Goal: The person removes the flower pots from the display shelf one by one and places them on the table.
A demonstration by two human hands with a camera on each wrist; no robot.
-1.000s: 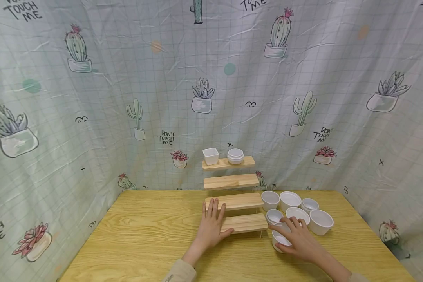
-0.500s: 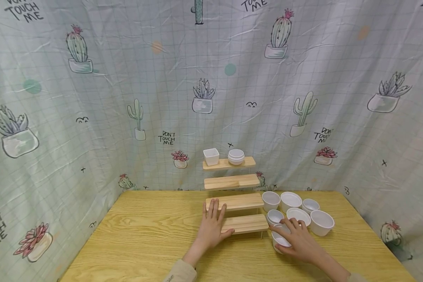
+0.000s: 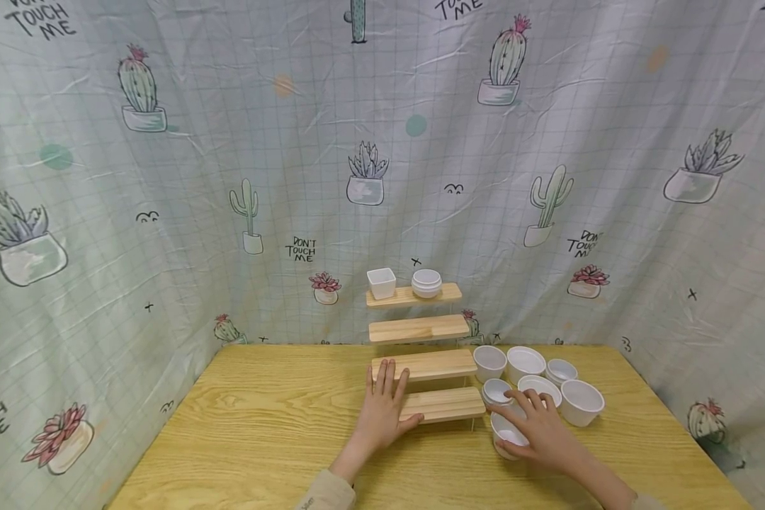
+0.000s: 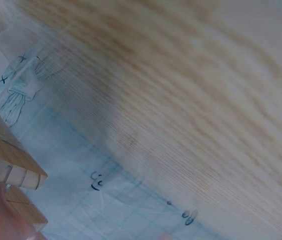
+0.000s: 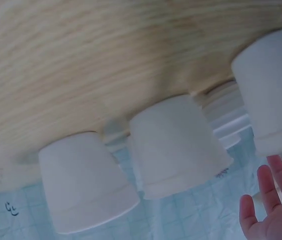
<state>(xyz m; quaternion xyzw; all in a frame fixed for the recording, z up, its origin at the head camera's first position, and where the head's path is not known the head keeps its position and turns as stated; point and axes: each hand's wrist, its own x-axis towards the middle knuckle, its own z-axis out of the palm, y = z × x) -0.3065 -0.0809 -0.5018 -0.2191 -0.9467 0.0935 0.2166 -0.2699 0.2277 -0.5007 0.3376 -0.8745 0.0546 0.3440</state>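
Observation:
A tiered wooden shelf point(image 3: 443, 404) stands on the table in the head view. My left hand point(image 3: 380, 411) rests on its lower two boards, with straight, spread fingers. Board ends point(image 4: 18, 172) show at the left edge of the left wrist view beside a blurred bit of hand. My right hand point(image 3: 545, 433) reaches over a round white pot point(image 3: 505, 431) at the front of the pot group, fingers spread and slightly bent. In the right wrist view, fingertips point(image 5: 265, 176) lie close to a white pot point(image 5: 273, 92); firm contact cannot be made out.
A square white pot point(image 3: 382, 283) and a ridged round pot point(image 3: 426, 283) stand on the top board. Several more white pots, including a wide one point(image 3: 582, 402), crowd right of the shelf. A cactus-print curtain point(image 3: 414, 177) hangs behind the wooden table point(image 3: 261, 418).

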